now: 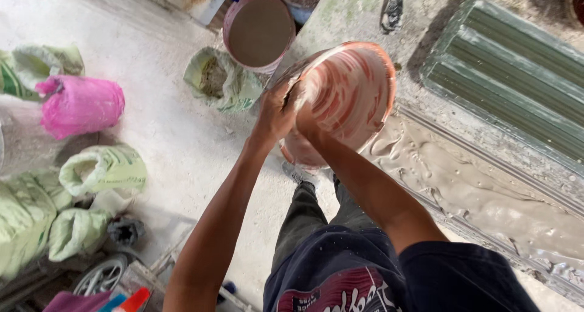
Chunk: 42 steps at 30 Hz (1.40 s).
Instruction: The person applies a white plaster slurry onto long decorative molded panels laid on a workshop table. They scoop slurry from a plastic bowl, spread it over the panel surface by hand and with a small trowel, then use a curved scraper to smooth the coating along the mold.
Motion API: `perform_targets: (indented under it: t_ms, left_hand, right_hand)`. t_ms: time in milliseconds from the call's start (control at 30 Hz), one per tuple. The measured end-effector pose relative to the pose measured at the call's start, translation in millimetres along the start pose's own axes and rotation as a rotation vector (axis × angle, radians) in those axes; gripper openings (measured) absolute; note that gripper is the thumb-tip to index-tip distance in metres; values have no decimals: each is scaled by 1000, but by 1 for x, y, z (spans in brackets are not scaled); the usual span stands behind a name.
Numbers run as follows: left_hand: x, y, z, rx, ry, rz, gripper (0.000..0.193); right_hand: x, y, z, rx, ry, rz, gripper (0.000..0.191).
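Both hands — left hand [275, 114], right hand [306, 118] — grip the tilted orange bucket [347, 99]; its slick rim could slip, dumping slurry beyond the wet mould [486, 196].

Site: small casting or cement workshop. Evidence: dusty concrete floor [164, 123]; open green sacks [102, 169] of powder by the left edge; one sack [222, 80] showing grey contents; wet grey slurry [462, 190] spread in a long mould; ribbed green mould [517, 74] at right; bucket [258, 29] of grey mix.
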State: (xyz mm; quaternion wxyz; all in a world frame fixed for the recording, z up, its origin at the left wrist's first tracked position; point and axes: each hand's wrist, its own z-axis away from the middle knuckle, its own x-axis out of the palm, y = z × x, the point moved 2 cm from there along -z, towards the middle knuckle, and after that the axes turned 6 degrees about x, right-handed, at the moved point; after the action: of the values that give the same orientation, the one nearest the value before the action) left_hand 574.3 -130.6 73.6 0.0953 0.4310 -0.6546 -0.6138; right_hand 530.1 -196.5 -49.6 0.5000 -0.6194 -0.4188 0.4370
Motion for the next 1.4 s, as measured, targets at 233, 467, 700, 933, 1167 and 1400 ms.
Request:
perform_targets:
  t_ms: [233,467,700,933,1167,1400]
  left_hand:
    - [8,13,15,-36,-71,4,32]
    - [18,32,1,157,-74,-80,28]
    - [19,41,-4,107,-149,-88,28]
    - [19,45,-3,165,-148,-106,30]
    - [34,43,6,117,-198,-130,30]
    - [41,44,18,212,-147,-209,30]
  right_hand:
    - [-98,4,2,94,-533,662,70]
    - [-95,-12,16,-47,-639,961,75]
    - [-106,-10,10,170,-589,1033,80]
    - [-107,-11,28,32,-608,1101,76]
    - [-120,-2,34,4,-608,1095,63]
    - [-113,-7,65,75,-333,1250,61]
